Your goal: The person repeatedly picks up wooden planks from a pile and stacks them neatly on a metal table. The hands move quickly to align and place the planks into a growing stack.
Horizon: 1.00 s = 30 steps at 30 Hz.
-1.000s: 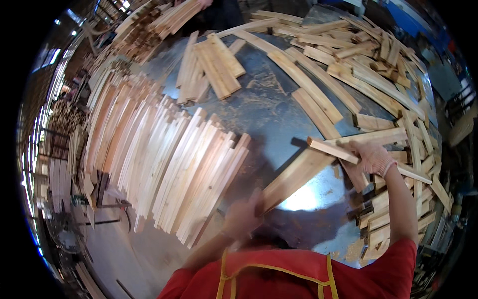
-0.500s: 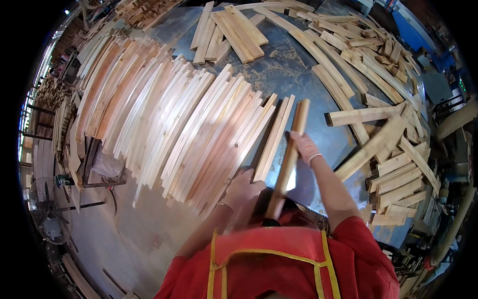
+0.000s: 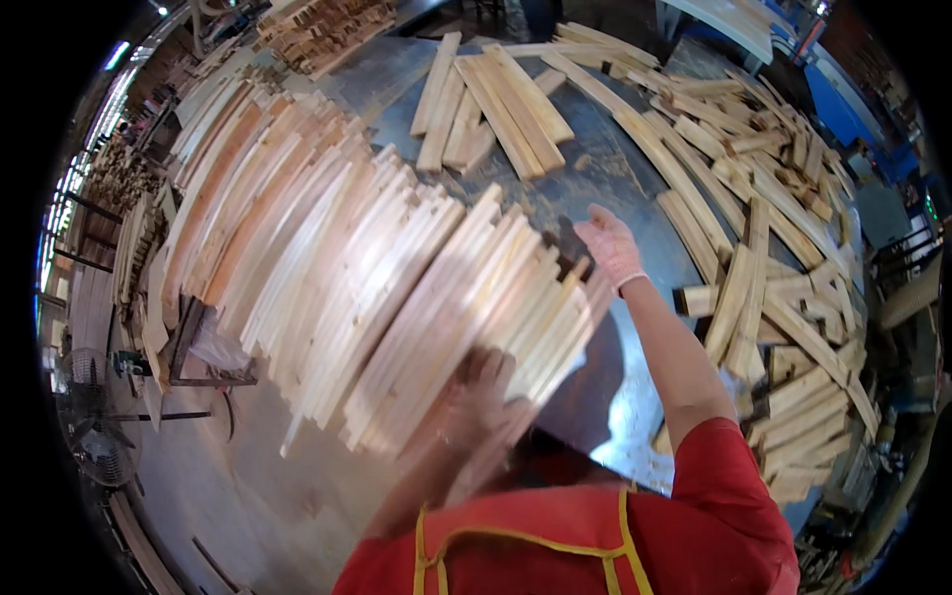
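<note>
A long row of pale wooden slats (image 3: 397,297) lies side by side across the metal table (image 3: 595,169). My right hand (image 3: 610,248), in a pink glove, reaches out flat beside the far end of the rightmost slat (image 3: 570,317), fingers stretched and nothing in its grasp. My left hand (image 3: 476,397) is motion-blurred at the near ends of the rightmost slats, touching them; its grip is unclear. My red sleeve and yellow apron straps fill the lower edge.
A loose heap of slats (image 3: 773,278) covers the table's right side. A small bundle (image 3: 496,99) lies at the far middle, and more stacks (image 3: 317,30) stand at the far left. A fan (image 3: 89,446) and a dark stand (image 3: 188,347) sit at the left.
The slat my right hand carried from the right heap now lies at the row's right edge. My right hand has let go and moved to its far end. My left hand shifted to the near ends.
</note>
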Tool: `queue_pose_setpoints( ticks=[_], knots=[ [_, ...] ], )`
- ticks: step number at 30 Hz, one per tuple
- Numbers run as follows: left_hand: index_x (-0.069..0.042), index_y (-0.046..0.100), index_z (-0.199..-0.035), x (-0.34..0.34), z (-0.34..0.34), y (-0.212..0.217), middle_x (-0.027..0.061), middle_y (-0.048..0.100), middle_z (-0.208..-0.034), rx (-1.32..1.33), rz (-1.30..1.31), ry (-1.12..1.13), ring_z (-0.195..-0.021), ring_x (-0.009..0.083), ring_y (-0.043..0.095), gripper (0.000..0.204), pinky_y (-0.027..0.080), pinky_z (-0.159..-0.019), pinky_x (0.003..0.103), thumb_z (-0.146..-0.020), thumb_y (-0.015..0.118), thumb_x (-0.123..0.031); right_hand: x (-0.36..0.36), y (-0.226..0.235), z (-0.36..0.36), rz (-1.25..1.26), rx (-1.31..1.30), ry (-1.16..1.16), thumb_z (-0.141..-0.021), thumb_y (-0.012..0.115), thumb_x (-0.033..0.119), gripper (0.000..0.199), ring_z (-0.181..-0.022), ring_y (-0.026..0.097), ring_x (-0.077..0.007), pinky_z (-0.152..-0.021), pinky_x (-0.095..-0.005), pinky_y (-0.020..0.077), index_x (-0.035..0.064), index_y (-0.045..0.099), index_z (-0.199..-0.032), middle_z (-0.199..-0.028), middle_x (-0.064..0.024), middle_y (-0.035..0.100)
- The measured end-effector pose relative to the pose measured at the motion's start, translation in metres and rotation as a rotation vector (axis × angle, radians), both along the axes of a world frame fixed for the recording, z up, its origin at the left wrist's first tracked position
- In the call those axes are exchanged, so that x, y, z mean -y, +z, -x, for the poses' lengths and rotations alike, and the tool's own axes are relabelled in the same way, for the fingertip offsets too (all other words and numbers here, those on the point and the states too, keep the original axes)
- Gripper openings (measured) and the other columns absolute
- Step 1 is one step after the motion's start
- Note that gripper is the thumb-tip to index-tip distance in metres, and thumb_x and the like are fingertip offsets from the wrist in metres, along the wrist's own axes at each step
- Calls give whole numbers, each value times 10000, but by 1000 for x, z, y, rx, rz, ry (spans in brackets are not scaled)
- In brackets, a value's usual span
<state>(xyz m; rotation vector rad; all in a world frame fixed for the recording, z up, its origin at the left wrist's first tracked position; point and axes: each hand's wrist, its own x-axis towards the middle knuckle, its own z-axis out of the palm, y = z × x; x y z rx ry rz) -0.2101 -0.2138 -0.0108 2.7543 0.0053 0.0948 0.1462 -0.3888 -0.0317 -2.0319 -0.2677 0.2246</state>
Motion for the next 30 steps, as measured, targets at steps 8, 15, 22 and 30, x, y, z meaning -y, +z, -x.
queue_pose_setpoints(
  ticks=[8,15,22,30],
  knots=[
    [-114,662,-1479,2,-4,-20,139,539,-1581,-45,103,51,-1460,443,510,897,458,-1159,609,-711,892,-517,-213,-96,-150,-532,-830,-563,-859,863,386,708,-1053,682,-364,-904,-476,543,6,608,-1400,-1282,-229,674],
    [-150,694,-1449,3,-7,-11,130,582,-1530,-16,-20,100,-1434,427,530,793,497,-1125,584,-761,849,-514,-198,-28,-142,-1235,-897,-515,-961,840,146,255,-770,611,-204,-673,-395,574,67,676,-1141,-926,-61,615],
    [-115,684,-1402,-3,-17,32,151,652,-1358,107,-194,-145,-1425,418,535,648,505,-1176,550,-876,810,-472,-37,92,-13,-1161,-336,-22,-971,799,71,309,-1000,739,-238,-857,-399,638,-13,659,-1234,-1162,-112,737],
    [-99,681,-1440,-77,31,182,180,598,-1535,547,-499,255,-1446,484,535,699,440,-1178,630,-824,893,-350,53,187,143,-923,-107,425,-911,922,313,591,-1059,770,-261,-937,-426,638,-36,711,-1339,-1249,-239,777]
  ],
)
